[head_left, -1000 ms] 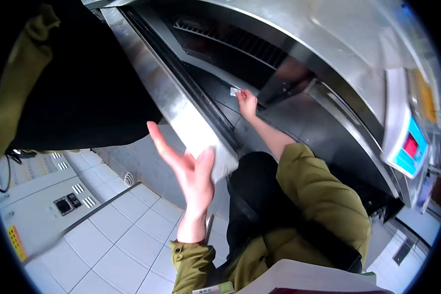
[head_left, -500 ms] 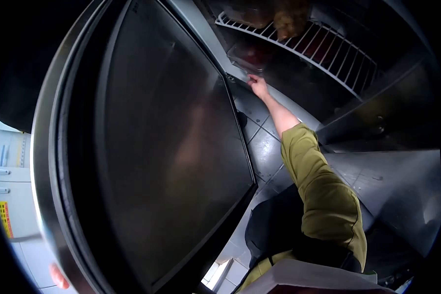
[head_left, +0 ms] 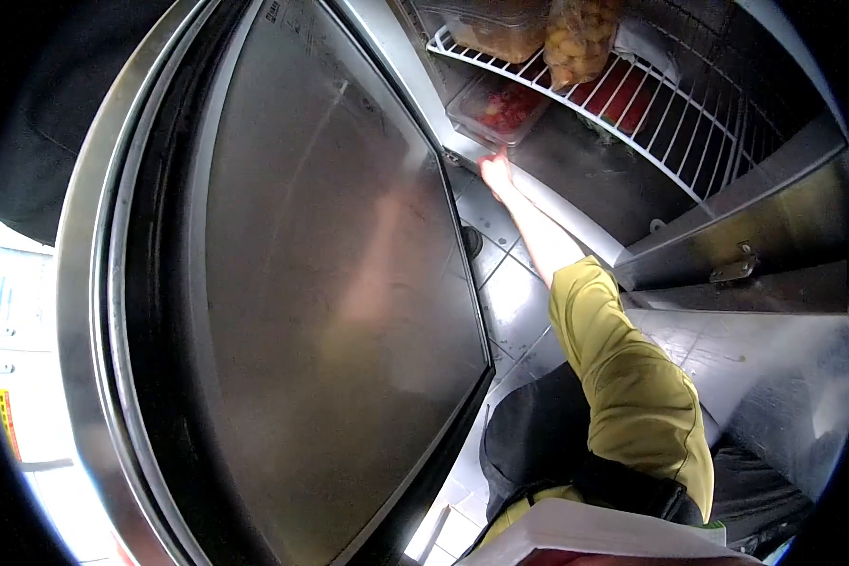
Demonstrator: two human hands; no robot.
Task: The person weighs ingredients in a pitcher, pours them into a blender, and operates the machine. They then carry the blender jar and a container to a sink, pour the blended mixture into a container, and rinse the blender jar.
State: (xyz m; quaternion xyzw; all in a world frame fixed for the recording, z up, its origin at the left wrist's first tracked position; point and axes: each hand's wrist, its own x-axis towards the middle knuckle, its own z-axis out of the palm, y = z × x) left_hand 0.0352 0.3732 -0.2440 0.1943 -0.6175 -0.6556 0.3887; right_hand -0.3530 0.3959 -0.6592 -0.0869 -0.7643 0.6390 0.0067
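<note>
My right hand is at the fridge opening, its fingers drawn together beside the near edge of a clear plastic container with red food in it. Whether the fingers grip that edge is too small to tell. The container sits on the fridge floor under a white wire shelf. A bag of yellowish, round pieces and another clear container rest on that shelf. The open metal door fills the left. Only a reddish sliver of my left hand shows at the door's outer edge.
Wet floor tiles lie between the door and the fridge. Another metal door or panel with a latch is at the right. A white box-like object is close to my body at the bottom. Light-coloured cabinets stand at the far left.
My right hand has moved slightly down and its fingers have drawn in. My left hand has nearly slipped out of view at the lower left. The picture is brighter.
</note>
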